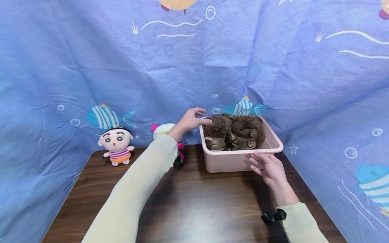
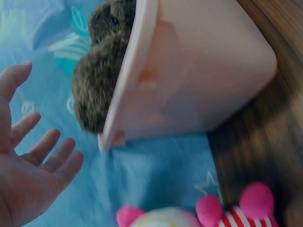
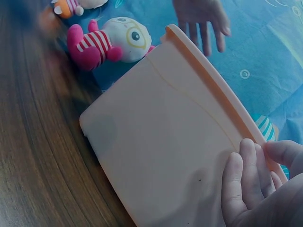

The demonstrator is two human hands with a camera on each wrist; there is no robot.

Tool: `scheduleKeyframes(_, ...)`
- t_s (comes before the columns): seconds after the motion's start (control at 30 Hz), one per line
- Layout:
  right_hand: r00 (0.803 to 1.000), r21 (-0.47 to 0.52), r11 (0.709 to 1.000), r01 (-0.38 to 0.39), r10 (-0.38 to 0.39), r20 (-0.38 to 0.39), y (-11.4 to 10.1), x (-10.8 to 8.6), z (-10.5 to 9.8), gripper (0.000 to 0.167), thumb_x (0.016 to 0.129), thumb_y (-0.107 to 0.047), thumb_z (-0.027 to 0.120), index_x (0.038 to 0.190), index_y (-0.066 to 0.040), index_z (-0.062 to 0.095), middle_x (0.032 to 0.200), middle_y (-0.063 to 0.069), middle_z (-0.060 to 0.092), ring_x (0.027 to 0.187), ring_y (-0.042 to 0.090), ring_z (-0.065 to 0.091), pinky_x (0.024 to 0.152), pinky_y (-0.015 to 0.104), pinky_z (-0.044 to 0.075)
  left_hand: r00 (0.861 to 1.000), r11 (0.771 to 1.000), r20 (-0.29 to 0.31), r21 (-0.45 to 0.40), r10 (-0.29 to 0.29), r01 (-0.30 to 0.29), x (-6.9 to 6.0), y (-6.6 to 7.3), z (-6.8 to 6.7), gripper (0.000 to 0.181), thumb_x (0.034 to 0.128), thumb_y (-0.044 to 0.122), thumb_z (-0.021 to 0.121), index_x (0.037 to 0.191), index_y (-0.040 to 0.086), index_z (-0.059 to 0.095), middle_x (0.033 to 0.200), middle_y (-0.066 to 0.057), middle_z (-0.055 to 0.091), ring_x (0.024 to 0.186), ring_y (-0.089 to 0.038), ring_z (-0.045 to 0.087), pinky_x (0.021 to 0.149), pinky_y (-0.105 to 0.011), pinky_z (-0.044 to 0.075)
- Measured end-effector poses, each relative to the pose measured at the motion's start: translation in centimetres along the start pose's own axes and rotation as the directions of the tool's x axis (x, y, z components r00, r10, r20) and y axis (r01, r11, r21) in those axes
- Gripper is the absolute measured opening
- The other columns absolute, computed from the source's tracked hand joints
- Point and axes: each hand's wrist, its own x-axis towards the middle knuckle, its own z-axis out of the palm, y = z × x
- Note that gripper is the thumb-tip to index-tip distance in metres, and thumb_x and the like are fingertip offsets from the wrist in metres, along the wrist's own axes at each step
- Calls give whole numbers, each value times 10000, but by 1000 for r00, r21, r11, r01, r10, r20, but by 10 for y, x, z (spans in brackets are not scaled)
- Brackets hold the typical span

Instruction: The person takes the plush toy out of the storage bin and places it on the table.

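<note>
A pale pink plastic bin [image 1: 234,162] stands at the back right of the table, with two dark brown plush bears [image 1: 247,126] in beige clothes lying side by side inside. My right hand [image 1: 268,168] holds the bin's front rim near its right corner; in the right wrist view the thumb is at the rim and the fingers [image 3: 251,175] lie against the outer wall. By the bin's left back corner hovers my left hand [image 1: 191,119]. The left wrist view shows its fingers [image 2: 47,146] spread, apart from the bin and the bears, holding nothing.
A plush doll [image 1: 118,146] in a striped top sits at the table's back left. Behind my left forearm is a pink-and-white plush toy [image 3: 128,40], partly hidden in the head view. A blue fish-print cloth [image 1: 170,74] hangs behind the wooden table [image 1: 194,202].
</note>
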Motion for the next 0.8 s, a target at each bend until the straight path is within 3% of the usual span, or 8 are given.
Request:
scheduleKeyframes(0.2, 1000, -16, 1000, 2, -2, -11, 1, 1, 0, 56, 1006, -128, 664, 963, -155, 685, 878, -29, 800, 810, 99, 771, 685, 300, 632, 999, 998, 51, 58, -9, 6, 17, 17, 24, 671, 884, 337, 796, 1462, 103, 549, 1489, -200, 531, 1345, -344, 533, 1083, -446, 486)
scheduleKeyframes(0.47, 1000, -20, 1000, -4, 4, -27, 1, 1, 2, 35, 997, -144, 682, 963, -152, 688, 881, -26, 800, 814, 102, 771, 702, 303, 630, 996, 987, 73, 158, -52, 40, 37, 19, 43, 725, 898, 360, 780, 1512, 95, 498, 1546, -142, 483, 1414, -328, 462, 1134, -457, 438)
scheduleKeyframes(0.6, 1000, -16, 1000, -1, 1, -28, 1, 2, 2, 38, 974, -147, 716, 977, -148, 678, 878, -16, 800, 812, 108, 772, 702, 304, 631, 996, 971, 62, 237, -56, 40, 44, 18, 52, 738, 889, 344, 795, 1513, 87, 496, 1550, -123, 493, 1437, -309, 444, 1161, -424, 415)
scheduleKeyframes(0.8, 999, -19, 1000, 7, -7, -40, 2, 2, 1, 49, 974, -149, 717, 983, -136, 671, 872, -13, 799, 805, 116, 773, 694, 305, 631, 998, 924, 8, 379, -64, 56, 54, 13, 66, 758, 830, 357, 845, 1490, 144, 540, 1523, -103, 533, 1426, -275, 468, 1159, -374, 418)
